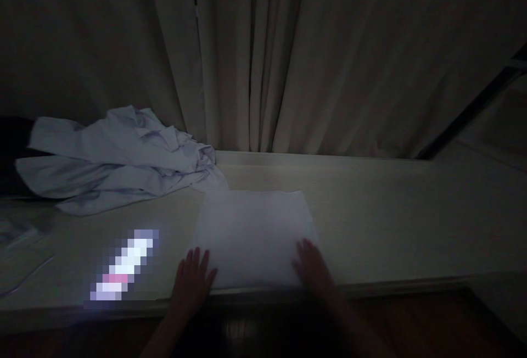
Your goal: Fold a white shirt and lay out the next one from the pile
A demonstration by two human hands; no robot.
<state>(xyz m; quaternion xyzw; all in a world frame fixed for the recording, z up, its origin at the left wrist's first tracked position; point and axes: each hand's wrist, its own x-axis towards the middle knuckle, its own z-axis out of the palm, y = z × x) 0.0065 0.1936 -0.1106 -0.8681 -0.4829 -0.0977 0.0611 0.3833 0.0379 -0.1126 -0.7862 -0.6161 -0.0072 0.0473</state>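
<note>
A flat white sheet, cloth or paper I cannot tell which in the dim light, (253, 237) lies on the pale tabletop (370, 221) in front of me. My left hand (193, 275) rests at its near left corner, fingers spread. On the opposite side my right hand (310, 267) lies over the near right edge with its fingers stretched out, slightly blurred. Neither hand grips anything. The sheet's far left corner meets the end of a crumpled white garment (123, 155).
Dark clothing (14, 155) lies at the far left beside the garment. A bright, pixelated screen-like object (125, 267) glows left of my left hand. A thin cable (31, 275) runs near the left edge. Long curtains (349, 61) hang behind the table.
</note>
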